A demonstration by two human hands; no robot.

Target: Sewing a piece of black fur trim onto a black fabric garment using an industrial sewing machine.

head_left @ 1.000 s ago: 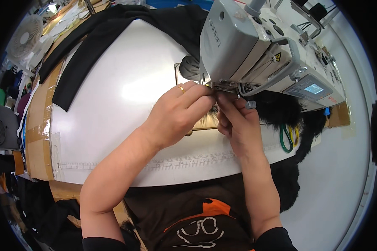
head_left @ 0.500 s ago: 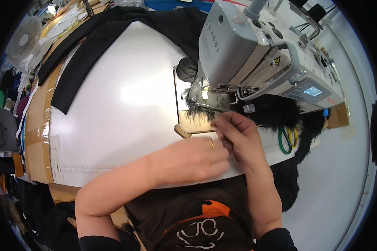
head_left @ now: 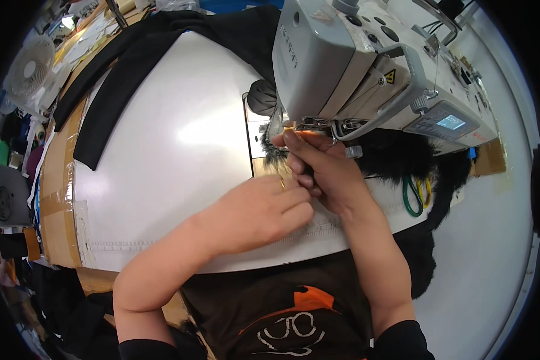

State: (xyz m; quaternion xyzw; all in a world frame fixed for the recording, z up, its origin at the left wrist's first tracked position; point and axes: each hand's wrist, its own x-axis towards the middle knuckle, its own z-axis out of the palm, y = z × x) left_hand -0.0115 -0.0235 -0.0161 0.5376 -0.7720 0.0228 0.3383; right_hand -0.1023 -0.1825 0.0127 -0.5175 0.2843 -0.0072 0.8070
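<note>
Just before the needle area of a grey-and-white sewing machine [head_left: 318,66], my right hand [head_left: 330,171] is raised with thumb and forefinger pinched together. What lies in that pinch is too small to make out. My left hand [head_left: 258,210] is below and left of it, fingers curled and nearly touching the right fingers; whatever it may hold is hidden. Dark grey fur trim [head_left: 275,158] lies on the machine bed beyond the hands, partly covered by them. More black fur [head_left: 396,157] spreads right of the needle area and hangs over the table's right side.
A black garment [head_left: 123,102] with long narrow parts lies across the white table [head_left: 162,198] at back left. Green [head_left: 410,201] and yellow [head_left: 425,193] loop handles poke out beside the fur. A bunched dark cloth [head_left: 261,98] sits by the machine head. A fan [head_left: 31,69] stands far left.
My right hand has moved up and left toward the needle, its fingers now covering part of the fur. My left hand has shifted slightly left and up.
</note>
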